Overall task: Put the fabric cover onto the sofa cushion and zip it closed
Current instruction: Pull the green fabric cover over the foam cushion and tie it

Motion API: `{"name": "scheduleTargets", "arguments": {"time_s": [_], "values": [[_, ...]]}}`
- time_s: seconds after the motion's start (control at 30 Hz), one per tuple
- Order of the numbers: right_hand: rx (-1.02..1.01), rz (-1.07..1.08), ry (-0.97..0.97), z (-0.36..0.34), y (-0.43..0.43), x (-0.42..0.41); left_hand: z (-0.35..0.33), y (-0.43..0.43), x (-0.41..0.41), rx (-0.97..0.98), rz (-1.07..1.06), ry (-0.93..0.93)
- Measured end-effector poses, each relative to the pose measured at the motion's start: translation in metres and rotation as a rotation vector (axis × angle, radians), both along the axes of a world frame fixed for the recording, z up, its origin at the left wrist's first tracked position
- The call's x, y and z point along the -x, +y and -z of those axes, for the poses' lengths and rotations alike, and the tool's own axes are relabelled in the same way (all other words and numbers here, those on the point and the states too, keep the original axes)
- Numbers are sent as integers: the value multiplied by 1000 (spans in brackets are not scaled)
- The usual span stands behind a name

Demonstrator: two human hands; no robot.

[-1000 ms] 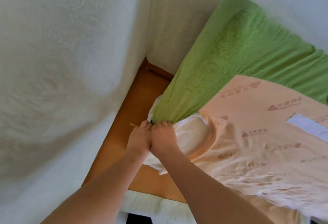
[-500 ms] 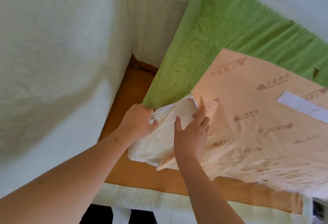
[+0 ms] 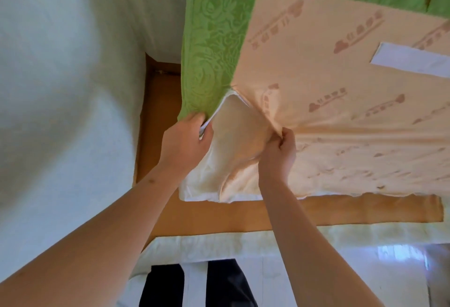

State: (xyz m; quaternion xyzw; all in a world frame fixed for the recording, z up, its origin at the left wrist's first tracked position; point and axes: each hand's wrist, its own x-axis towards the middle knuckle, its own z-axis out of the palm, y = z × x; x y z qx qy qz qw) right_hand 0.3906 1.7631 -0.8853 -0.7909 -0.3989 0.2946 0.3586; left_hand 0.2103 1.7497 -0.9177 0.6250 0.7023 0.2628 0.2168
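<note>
Pull both edges of the opening together over the bare cushion (image 3: 199, 185) corner before zipping. The left hand (image 3: 187, 141) has its fingers clenched on the cover (image 3: 214, 38)'s green edge, and the right hand (image 3: 280, 153) pinches its peach side. The corner lies between them, at the sofa frame (image 3: 243, 214)'s front left.

Pale textured upholstery (image 3: 60, 87) flanks an orange wooden base (image 3: 219, 219) — perhaps tiled floor (image 3: 316, 282) below.

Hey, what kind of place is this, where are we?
Probably a home living room, at a stripped sofa: a pale upholstered sofa side, a bare wooden seat base, and a cushion partly inside its green cover. The left hand grips the green cover; the right hand pinches its peach backing.
</note>
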Motion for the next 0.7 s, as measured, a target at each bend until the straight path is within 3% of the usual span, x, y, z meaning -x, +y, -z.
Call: {"name": "scheduleTargets", "arguments": {"time_s": [0.07,0.1,0.13,0.2,0.23,0.27,0.3,0.37,0.47,0.57,0.7], "values": [[5,-58,122,-11,-12,13,0,-2,-2,29,-9,-63],[74,-226,103,-9,-29,23,1,-3,-3,57,-12,-92],[220,-510,40,-4,-50,36,1,-4,-6,100,-13,-107],[565,-1326,-190,11,-120,73,1,-8,-12,183,-25,-48],[693,-1614,-284,22,-156,86,3,-10,-15,205,-30,-17],[768,-1708,-346,29,-181,94,5,-12,-17,206,-31,-14],[790,-1549,-319,34,-190,97,5,-10,-16,203,-24,-24],[754,-979,-275,35,-178,88,7,-5,-9,195,-4,-63],[432,-408,-322,24,-124,57,7,-7,-2,179,-22,-107],[46,-252,-384,17,-47,36,6,-15,-17,137,-101,-66],[-144,-180,-503,9,29,33,-7,-9,-32,-7,-111,-127]]}}
